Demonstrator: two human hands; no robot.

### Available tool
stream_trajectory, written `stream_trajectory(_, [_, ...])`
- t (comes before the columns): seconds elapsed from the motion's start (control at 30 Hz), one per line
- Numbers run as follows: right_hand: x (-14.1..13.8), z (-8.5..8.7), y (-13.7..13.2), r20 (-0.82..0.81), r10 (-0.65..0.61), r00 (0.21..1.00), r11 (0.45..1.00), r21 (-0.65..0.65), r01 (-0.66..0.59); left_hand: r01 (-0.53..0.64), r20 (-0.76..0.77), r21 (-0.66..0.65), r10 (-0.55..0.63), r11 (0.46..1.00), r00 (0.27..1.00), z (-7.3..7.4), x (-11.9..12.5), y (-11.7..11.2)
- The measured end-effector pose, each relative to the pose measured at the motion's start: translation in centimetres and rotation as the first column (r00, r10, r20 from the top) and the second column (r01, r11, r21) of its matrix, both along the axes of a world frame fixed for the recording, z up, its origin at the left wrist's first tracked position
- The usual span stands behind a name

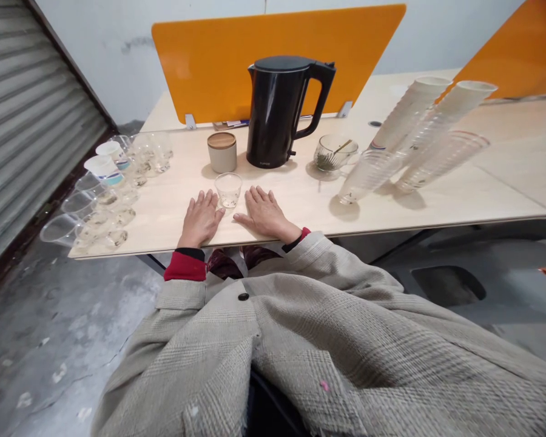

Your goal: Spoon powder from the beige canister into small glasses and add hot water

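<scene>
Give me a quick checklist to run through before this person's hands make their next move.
Hands free: ok. The left hand and right hand lie flat on the pale tabletop, holding nothing.
Small clear glass within reach: ok. It stands upright just beyond the hands, between them.
Glass contents: cannot tell. Something may lie at its bottom.
Black electric kettle lid: ok. The lid sits on top.
Water in the kettle: cannot tell. Its body hides the inside.
Spoon in the glass mug: ok. It leans inside, above something dark.
</scene>
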State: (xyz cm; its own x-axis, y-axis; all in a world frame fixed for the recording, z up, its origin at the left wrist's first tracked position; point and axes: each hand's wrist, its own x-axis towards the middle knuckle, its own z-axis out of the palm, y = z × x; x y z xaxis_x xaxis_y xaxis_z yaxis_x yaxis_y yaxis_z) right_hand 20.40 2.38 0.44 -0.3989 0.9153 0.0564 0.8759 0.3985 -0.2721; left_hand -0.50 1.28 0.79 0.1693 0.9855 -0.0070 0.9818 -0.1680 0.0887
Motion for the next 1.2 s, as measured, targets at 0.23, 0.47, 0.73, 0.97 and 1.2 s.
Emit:
stream_trajectory(0.23, [-0.1, -0.4, -0.1, 0.026, -0.031, 0.999, 1.0, 0.0, 0.032, -0.009, 0.027, -0.012, 0.01, 1.0, 1.0, 0.0, 0.1, -0.1])
stream_trajectory(0.47, [-0.2, -0.8, -0.3, 0.016, -0.1, 0.995, 0.994, 0.033, 0.099, -0.024, 0.01, -0.009, 0.024, 1.0, 1.0, 0.2, 0.1, -0.1])
stream_trajectory(0.73, [-0.3, -0.9, -0.2, 0.008, -0.102, 0.995, 0.994, 0.039, 0.102, -0.036, 0.057, -0.007, 0.037, 0.999, 0.998, -0.3, -0.2, 0.2])
stream_trajectory(0.97, [0.0, -0.4, -0.6, 0.088, -0.066, 0.994, 0.998, 0.031, 0.064, -0.062, 0.029, -0.012, 0.063, 0.998, 0.998, -0.2, 0.0, 0.0])
stream_trajectory(1.2, [0.0, -0.9, -0.4, 0.082, -0.064, 0.995, 0.998, 0.035, 0.061, -0.068, 0.008, -0.02, 0.068, 0.997, 0.998, -0.1, 0.0, -0.1])
